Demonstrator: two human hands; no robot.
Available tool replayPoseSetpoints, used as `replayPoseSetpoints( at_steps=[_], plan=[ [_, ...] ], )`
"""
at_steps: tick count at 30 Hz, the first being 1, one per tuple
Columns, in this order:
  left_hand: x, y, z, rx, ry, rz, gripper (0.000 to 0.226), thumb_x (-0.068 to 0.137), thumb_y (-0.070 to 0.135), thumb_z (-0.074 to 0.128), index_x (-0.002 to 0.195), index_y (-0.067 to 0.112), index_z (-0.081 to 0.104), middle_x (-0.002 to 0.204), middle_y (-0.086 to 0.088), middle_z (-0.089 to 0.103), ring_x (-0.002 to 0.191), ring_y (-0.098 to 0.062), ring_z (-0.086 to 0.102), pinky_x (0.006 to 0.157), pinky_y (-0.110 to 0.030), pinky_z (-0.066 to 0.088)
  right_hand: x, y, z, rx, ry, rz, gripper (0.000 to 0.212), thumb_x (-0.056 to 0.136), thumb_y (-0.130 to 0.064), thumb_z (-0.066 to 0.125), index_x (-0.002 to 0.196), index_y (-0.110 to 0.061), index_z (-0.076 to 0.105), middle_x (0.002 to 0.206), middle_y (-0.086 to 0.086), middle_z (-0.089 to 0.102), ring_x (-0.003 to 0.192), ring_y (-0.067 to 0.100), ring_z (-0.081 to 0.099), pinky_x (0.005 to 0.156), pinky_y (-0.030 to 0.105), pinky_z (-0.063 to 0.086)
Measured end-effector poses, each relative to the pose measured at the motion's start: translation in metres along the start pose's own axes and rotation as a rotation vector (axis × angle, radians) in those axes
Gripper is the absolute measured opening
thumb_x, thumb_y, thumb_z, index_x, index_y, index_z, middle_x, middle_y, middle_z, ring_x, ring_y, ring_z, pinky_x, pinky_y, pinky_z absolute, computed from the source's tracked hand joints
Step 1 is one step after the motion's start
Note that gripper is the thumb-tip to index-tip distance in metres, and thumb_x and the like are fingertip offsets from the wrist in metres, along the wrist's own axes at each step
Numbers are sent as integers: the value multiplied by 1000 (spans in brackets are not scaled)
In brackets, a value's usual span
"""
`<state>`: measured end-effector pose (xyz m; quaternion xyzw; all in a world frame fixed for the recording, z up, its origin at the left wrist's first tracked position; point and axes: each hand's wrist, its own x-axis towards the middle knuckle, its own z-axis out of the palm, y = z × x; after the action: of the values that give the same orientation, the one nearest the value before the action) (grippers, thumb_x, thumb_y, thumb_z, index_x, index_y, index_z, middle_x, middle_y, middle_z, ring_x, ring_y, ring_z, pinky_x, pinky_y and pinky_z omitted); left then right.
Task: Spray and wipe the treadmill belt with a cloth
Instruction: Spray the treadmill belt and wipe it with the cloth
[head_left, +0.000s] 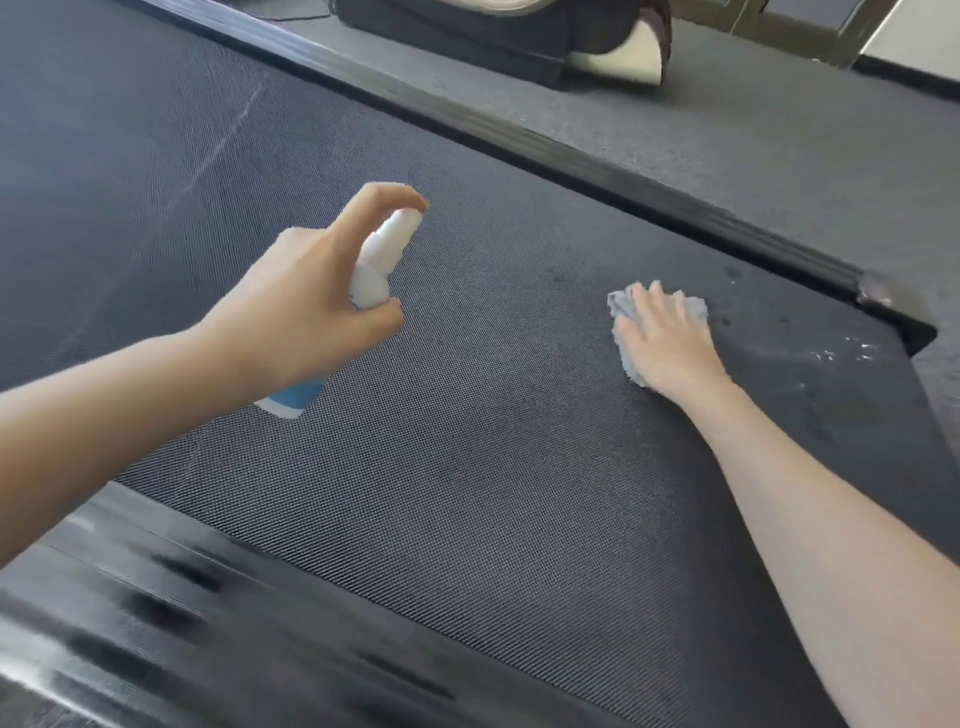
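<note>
left hand (306, 291): wrapped around spray bottle (371, 270), index finger curled over the white nozzle top, thumb under the neck; held above the belt, not touching it
right hand (665, 338): flat, fingers spread, palm pressing cloth (631, 304) down on the belt
hands: well apart, left at 9 o'clock of right
spray bottle: white upper body, blue band at base showing below the wrist, nozzle aimed toward 1 o'clock
cloth: grey, crumpled, mostly under the right palm, edges showing at 11 and 1 o'clock of the fingers
treadmill belt (467, 493): dark textured surface under both hands; wet spots and white specks at 3 o'clock of cloth
side rail (571, 161): black, at 12 o'clock of both hands
floor (779, 130): grey, beyond the rail
</note>
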<state>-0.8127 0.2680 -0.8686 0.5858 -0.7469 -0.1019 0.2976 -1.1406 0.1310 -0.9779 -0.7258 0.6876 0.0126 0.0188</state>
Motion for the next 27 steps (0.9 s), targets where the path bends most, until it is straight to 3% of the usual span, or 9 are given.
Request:
replayPoseSetpoints(
  at_steps=[4, 8, 10, 13, 17, 20, 21, 24, 27],
  plan=[
    [1, 1, -2, -5, 6, 10, 60, 77, 10, 63, 130, 29, 40, 67, -2, 59, 61, -9, 53, 56, -19, 39, -53, -72, -5, 43, 34, -324, 59, 92, -43, 8, 145, -22, 21, 153, -1, 21, 143, 29, 15, 116, 44, 11],
    [3, 2, 2, 4, -1, 30, 61, 77, 11, 64, 130, 30, 40, 67, -3, 58, 61, -8, 52, 55, -20, 39, -149, -145, -10, 133, 52, -810, 56, 94, -41, 31, 147, -24, 26, 157, 0, 22, 146, 22, 11, 119, 42, 5],
    [4, 2, 3, -2, -4, 26, 59, 78, 13, 64, 129, 31, 39, 65, -5, 58, 60, -10, 53, 54, -23, 40, -163, -152, -8, 160, -9, -892, 55, 98, -42, 35, 149, -31, 18, 159, -7, 14, 147, 14, 2, 119, 39, -1],
    [3, 0, 4, 19, -13, 42, 59, 77, 15, 64, 129, 29, 39, 63, -4, 58, 60, -7, 52, 54, -18, 37, -126, -128, -5, 152, 96, -790, 55, 97, -43, 31, 149, -29, 22, 157, -7, 21, 146, 14, 11, 119, 38, 6],
    [-3, -5, 0, 43, -24, 16, 61, 77, 10, 65, 129, 29, 40, 63, -3, 57, 60, -8, 52, 55, -19, 38, -25, -41, -1, 82, 135, -324, 60, 91, -50, 4, 135, -25, 37, 136, -1, 42, 125, 27, 38, 106, 48, 32],
    [-7, -11, -6, 38, -15, -1, 61, 77, 11, 65, 129, 31, 40, 64, -1, 57, 59, -9, 52, 56, -22, 40, 10, 25, 6, 65, 39, -11, 70, 89, -57, -2, 147, -25, 20, 154, 0, 25, 142, 26, 19, 116, 46, 16],
    [-8, -13, -8, 34, -12, -3, 61, 77, 11, 65, 129, 32, 40, 65, -3, 57, 60, -10, 52, 57, -23, 41, 9, 32, 10, 48, 35, 2, 72, 88, -57, -3, 149, -24, 16, 156, 1, 20, 144, 26, 14, 117, 46, 12],
    [-9, -20, -10, 24, 11, -10, 61, 77, 12, 65, 128, 33, 39, 70, -9, 60, 63, -12, 54, 60, -24, 43, -11, 12, 13, 36, 79, -80, 64, 89, -53, -3, 136, -21, 27, 142, 7, 35, 133, 33, 30, 109, 48, 24],
    [-5, -17, -3, -11, 11, -23, 60, 77, 11, 64, 128, 33, 39, 73, -11, 61, 63, -12, 54, 60, -24, 43, -55, -29, -1, 82, 41, -272, 59, 92, -51, -1, 138, -25, 25, 147, 2, 30, 136, 27, 26, 110, 52, 24]
  ],
)
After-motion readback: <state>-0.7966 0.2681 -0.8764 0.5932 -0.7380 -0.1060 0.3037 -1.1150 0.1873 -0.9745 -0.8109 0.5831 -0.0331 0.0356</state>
